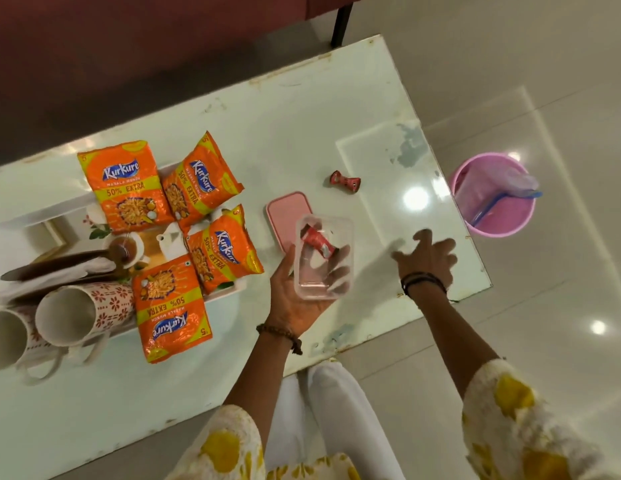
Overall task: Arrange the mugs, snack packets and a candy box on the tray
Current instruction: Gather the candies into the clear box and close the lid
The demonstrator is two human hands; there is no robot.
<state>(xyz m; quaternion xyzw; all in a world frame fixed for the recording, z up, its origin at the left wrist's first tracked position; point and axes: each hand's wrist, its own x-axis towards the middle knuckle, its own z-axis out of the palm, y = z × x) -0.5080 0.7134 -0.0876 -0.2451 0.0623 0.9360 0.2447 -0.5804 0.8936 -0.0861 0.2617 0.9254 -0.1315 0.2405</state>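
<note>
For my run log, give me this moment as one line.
left hand holds clear candy box | right hand open | pink lid off

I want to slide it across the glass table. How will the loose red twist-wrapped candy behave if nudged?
The red twist-wrapped candy looks tiny, so probably very light and quick to skid on the glossy glass tabletop. Its flared twisted ends should stop it rolling far; it would likelier spin. The wrapper probably crinkles under fingers.

Warm dim light; ceiling-lamp glare on table (337,140); wide-angle bending; right hand (428,261) motion-blurred.
</note>
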